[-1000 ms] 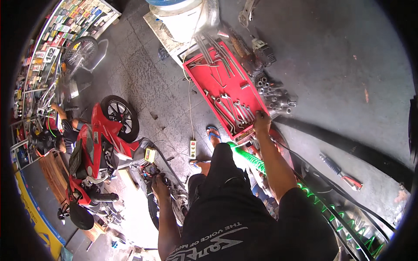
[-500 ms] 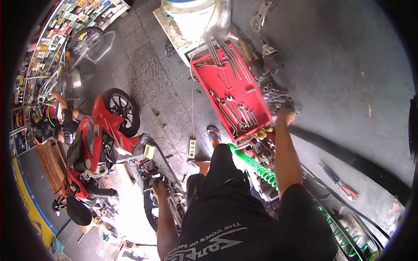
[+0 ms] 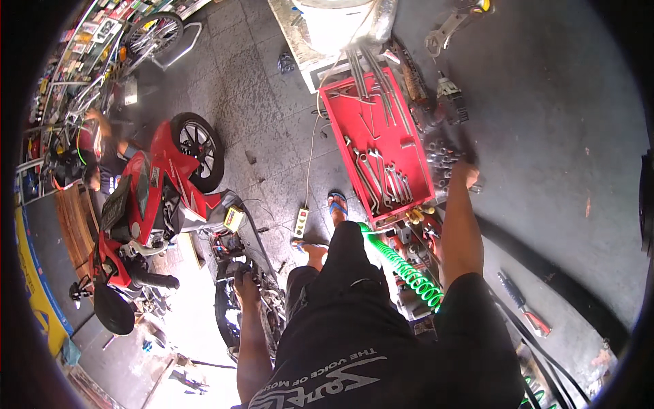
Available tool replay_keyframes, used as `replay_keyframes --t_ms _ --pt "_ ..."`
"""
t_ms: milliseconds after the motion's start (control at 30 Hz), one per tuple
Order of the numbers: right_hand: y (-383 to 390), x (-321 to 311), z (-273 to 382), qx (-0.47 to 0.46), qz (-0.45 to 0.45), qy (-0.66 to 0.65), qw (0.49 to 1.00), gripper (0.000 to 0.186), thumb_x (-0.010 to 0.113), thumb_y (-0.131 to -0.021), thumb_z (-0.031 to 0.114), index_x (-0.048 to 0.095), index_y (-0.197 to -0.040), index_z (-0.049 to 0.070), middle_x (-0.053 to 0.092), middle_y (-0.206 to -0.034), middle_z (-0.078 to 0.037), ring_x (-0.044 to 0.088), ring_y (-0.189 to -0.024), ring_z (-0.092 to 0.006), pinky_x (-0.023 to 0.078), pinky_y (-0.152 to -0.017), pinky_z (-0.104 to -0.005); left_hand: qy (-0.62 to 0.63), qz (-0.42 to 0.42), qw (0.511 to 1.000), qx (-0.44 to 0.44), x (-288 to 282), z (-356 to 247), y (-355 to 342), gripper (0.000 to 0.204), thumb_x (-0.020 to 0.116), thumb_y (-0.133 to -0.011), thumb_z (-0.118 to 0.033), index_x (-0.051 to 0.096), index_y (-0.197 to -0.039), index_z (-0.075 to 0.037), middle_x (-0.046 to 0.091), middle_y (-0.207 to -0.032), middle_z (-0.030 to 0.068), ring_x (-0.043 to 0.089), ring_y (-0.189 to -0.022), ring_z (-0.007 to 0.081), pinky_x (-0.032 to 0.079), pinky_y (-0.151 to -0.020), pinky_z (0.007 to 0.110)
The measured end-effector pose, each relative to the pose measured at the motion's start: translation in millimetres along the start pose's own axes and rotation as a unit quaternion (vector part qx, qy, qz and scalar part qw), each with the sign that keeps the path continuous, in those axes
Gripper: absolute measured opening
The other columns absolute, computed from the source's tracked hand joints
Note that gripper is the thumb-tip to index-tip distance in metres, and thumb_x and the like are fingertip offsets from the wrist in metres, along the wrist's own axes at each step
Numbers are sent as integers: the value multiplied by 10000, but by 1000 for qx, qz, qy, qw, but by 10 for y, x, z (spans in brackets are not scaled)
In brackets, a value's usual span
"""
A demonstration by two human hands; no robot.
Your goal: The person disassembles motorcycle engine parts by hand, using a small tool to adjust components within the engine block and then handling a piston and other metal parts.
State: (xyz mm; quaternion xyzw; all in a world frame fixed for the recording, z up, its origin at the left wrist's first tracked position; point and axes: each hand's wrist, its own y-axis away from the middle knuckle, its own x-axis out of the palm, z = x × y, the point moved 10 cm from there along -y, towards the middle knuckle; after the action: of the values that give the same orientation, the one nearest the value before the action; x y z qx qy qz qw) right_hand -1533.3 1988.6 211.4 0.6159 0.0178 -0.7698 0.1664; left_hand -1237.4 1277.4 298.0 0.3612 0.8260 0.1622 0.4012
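Observation:
My right arm reaches forward, and my right hand [image 3: 466, 175] is at a pile of metal sockets [image 3: 444, 155] beside the red tool tray [image 3: 346, 123]. Its fingers look curled down, and whatever they hold is hidden. In the tray lie several combination wrenches [image 3: 385, 178] and long T-handle tools [image 3: 381, 88]. My left hand [image 3: 246, 286] is lowered to the dark, stripped part of the motorcycle [image 3: 225, 310] on my left. Those fingers seem closed around something dark that I cannot make out.
A red motorcycle [image 3: 146, 198] stands at left, with another person's arm [image 3: 102, 126] beyond it. A power strip [image 3: 301, 223] lies by my foot. A green coiled hose [image 3: 409, 273] runs below the tray. A power tool [image 3: 452, 101] and a black-and-red tool [image 3: 524, 307] lie at right.
The whole view has shifted slightly. My right hand has moved a little farther forward and right over the sockets. My left hand stays at the dark motorcycle part.

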Motion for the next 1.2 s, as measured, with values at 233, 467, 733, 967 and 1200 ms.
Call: replay_keyframes --t_ms 233,467,733,967,1200 --pt "59 -30 83 -42 -14 -6 999 580 603 -848 512 693 -1005 -39 690 -1035 -239 671 -994 -396 539 -865 -481 -58 0 998 -21 8 11 92 338 453 -884 -118 610 -1165 -16 638 -870 65 560 -685 123 456 -597 285" --pt "13 -62 36 -94 -43 -8 995 564 578 -862 493 687 -938 -56 695 -959 -258 688 -923 -399 555 -812 -495 -86 2 996 -11 41 -52 146 372 464 -893 -117 589 -1223 3 646 -885 74 584 -754 149 460 -676 309" --pt "117 -389 117 -144 -92 -5 985 532 586 -867 465 713 -831 -50 693 -863 -268 695 -826 -419 560 -757 -505 -25 18 999 11 85 1 84 321 472 -904 -116 596 -1180 -7 636 -870 71 581 -745 131 466 -652 275" --pt "529 -1122 347 -231 -123 -62 963 510 569 -901 425 707 -786 -52 691 -805 -254 687 -756 -433 540 -668 -495 13 27 999 22 259 -210 109 223 471 -902 -108 622 -1040 -18 595 -767 44 534 -647 112 445 -581 271" --pt "904 -1873 542 -288 -71 -169 940 448 564 -940 357 623 -675 0 626 -616 -144 603 -504 -275 474 -483 -434 116 114 986 -25 729 -527 72 173 559 -904 -186 625 -916 -27 495 -622 -11 468 -525 85 380 -478 252"
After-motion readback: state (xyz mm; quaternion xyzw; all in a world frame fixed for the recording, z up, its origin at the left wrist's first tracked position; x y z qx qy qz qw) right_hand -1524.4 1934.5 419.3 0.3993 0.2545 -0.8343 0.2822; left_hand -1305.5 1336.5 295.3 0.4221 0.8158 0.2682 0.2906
